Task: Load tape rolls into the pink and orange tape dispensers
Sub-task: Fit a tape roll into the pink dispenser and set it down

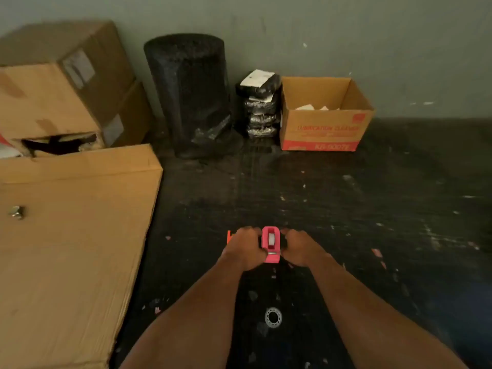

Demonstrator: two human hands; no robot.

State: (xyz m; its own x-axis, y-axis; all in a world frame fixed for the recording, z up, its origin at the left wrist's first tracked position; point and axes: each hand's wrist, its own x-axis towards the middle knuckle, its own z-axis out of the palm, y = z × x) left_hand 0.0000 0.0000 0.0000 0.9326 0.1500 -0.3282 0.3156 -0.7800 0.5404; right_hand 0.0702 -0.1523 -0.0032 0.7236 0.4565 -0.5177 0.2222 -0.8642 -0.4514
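- The pink dispenser [271, 244] sits on the dark floor [372, 209] at the middle of the view, with a roll of tape [271, 238] inside it.
- The left hand [243, 249] grips it from 9 o'clock and the right hand [300, 247] from 3 o'clock — fingers curled tight on its sides.
- I think the roll is being pushed into place, so the pink one is nearly done.
- A bit of the orange dispenser [229, 236] peeks out at 9 o'clock, behind the left hand.
- A spare roll [273, 317] lies on the floor at 6 o'clock.
- Next — I guess — a hand must let go and pick up that roll for the orange one.
- The floor is black and dotted with scraps. Boxes [66, 222] are at 9 o'clock, and an open box [324, 129] is by the wall [319, 35] at 1 o'clock.
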